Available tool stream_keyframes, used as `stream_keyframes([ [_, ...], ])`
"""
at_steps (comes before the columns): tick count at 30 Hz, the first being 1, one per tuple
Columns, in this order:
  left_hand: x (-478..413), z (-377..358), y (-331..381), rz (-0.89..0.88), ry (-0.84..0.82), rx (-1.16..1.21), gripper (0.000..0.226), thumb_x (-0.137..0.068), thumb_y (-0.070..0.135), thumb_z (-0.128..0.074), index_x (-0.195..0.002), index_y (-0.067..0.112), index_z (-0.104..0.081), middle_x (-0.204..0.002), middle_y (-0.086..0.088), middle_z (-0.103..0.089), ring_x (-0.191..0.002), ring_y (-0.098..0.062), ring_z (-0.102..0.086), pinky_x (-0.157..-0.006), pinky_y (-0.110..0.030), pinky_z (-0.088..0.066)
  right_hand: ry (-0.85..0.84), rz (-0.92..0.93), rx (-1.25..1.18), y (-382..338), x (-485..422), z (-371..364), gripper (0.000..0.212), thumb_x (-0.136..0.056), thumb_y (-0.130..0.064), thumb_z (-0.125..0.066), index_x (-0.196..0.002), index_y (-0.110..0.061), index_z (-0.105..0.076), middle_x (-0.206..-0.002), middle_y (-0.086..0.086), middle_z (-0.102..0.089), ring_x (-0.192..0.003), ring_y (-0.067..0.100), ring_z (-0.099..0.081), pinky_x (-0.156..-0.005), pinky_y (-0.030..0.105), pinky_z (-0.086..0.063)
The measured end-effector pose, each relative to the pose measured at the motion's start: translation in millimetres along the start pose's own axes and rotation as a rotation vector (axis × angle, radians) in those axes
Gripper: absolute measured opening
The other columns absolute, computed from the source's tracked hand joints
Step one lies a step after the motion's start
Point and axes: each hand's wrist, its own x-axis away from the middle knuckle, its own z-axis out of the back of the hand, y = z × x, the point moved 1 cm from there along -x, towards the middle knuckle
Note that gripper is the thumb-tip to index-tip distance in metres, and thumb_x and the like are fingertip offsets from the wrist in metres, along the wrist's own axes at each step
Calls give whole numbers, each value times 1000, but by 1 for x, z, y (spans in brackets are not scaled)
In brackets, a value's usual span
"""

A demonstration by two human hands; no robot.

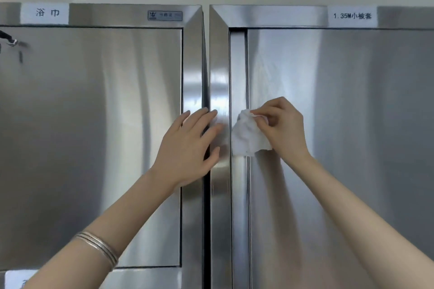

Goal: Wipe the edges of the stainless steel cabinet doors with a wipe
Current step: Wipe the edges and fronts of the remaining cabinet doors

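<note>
Right hand (281, 129) pinches crumpled white wipe (249, 136) on brushed steel door edge (239, 65); left hand (187, 145) flat, fingers straight, just left of edge; white paper label (352, 16) above-right.

Two brushed stainless steel cabinet doors, the left door (94, 136) and the right door (352, 148), stand side by side in mitred steel frames parted by a dark vertical gap. A crumpled white wipe (249, 135), pinched by the right hand (284, 126), lies against the right door's left vertical edge.

door edge (238, 65) above wipe (249, 136): open | seam (206, 218): left hand (187, 145) lies across it (flat) | below wipe: open
</note>
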Motion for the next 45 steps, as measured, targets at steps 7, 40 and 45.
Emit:
stream_keyframes([
  [7, -32, -39, -18, -77, 110, 29, 55, -89, 41, -45, -132, 10, -59, -145, -11, -49, -138, -31, -42, -112, -50, -34, 107, 402, 315, 20, -10, -13, 9, -79, -5, -67, -86, -9, -69, -90, -4, -47, -82, 13, -44, -69, 16, -35],
  [40, -69, -60, -52, -114, 256, -6, 70, -92, 45, -34, -149, 4, -32, -158, -9, -26, -148, -23, -21, -119, -46, -23, -252, 531, 914, -1, -114, -33, 47, -102, -18, -30, -145, -1, -27, -154, 13, -23, -146, 22, -10, -119, 28, 1],
  [45, -67, -59, -53, -107, 255, -13, 71, -92, 45, -34, -149, 4, -32, -159, -9, -26, -148, -23, -20, -120, -44, -20, -270, 622, 954, 7, -84, -28, 45, -95, -7, -47, -137, 7, -40, -144, 21, -39, -138, 34, -31, -117, 38, -16],
])
